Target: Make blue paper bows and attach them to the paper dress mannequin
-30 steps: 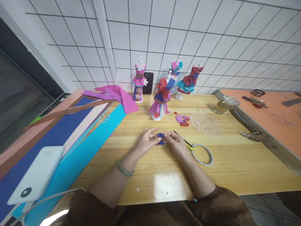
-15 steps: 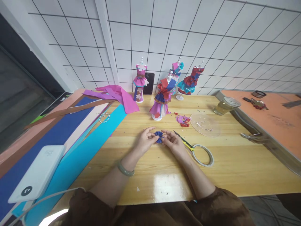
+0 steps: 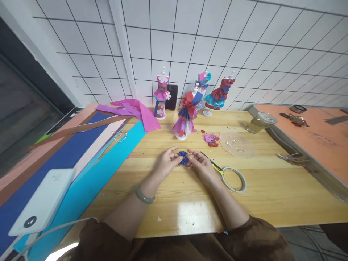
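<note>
Both hands, the left hand (image 3: 166, 163) and right hand (image 3: 200, 165), pinched a small pleated dark-blue paper fan (image 3: 183, 158) at the centre of the wooden desk (image 3: 190, 203), apparently mid-shaping; spreading its folds evenly likely needed a gentle grip, with the yellow-handled scissors (image 3: 214, 165) at three o'clock.

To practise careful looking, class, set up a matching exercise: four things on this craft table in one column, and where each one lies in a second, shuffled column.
Things:
1. pleated blue paper
2. tape ring
3. power bank
4. glass cup

Places:
A. on the coloured paper sheets, far left
B. at the table's right edge, towards the wall
C. pinched between the left hand and right hand
D. flat on the wood, just right of the right hand

Pairs: 1-C, 2-D, 3-A, 4-B
</note>
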Available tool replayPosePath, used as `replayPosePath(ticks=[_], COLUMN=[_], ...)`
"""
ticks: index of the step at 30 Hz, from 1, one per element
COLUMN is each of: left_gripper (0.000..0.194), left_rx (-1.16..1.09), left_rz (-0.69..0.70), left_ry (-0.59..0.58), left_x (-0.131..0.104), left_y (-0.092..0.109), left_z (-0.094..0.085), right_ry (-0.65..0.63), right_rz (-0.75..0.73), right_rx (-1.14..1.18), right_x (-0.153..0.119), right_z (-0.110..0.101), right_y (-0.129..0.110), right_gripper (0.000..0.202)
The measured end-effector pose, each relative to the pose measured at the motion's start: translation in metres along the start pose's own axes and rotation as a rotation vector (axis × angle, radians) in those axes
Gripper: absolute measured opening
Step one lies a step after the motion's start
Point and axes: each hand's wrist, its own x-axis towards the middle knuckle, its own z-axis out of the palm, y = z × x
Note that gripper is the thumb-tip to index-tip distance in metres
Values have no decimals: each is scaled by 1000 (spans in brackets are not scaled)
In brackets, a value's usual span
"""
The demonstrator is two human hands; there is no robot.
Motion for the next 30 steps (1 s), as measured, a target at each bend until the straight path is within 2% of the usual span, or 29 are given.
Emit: replayPosePath(ticks=[4,11,14,19,23,30], left_gripper=[56,57,57,58,59,55], left_rx=[-16,-29,-41,-66,-42,-12], left_rz=[9,-9,-11,-27,-65,5], left_ry=[-18,19,32,-11,22,47], left_x=[0,-1,-2,-1,0,1], left_y=[-1,4,5,4,3,1], left_z=[1,3,3,2,2,0], right_ry=[-14,16,3,-7,8,-81], right_rz=[-3,-11,-15,-30,-66,-151], right_rx=[7,28,-3,-60,-77,-146], right_x=[-2,1,0,-1,0,-2], right_z=[4,0,2,7,6,5], right_y=[-2,1,1,-2,-2,3], right_gripper=[40,37,38,42,39,41])
